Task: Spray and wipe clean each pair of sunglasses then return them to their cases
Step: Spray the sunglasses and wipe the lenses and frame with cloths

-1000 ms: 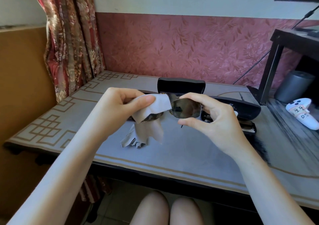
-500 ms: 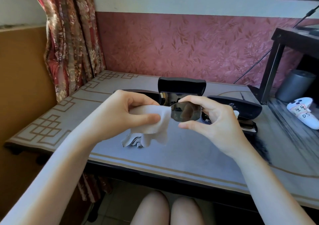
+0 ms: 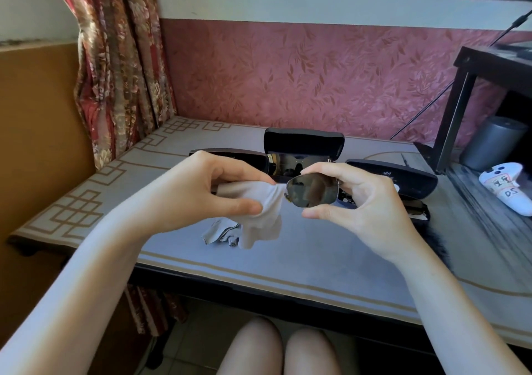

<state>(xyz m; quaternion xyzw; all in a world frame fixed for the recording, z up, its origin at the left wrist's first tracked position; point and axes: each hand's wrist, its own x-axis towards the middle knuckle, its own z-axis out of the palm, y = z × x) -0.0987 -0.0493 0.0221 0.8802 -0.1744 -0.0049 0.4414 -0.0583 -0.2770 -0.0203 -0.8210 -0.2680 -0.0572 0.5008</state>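
The sunglasses hang above the surface, long axis running left to right, with one dark lens facing the camera. The other lens is hidden inside a grey cloth that the left hand pinches around it. The right hand pinches the visible lens's rim. An open case stands behind.
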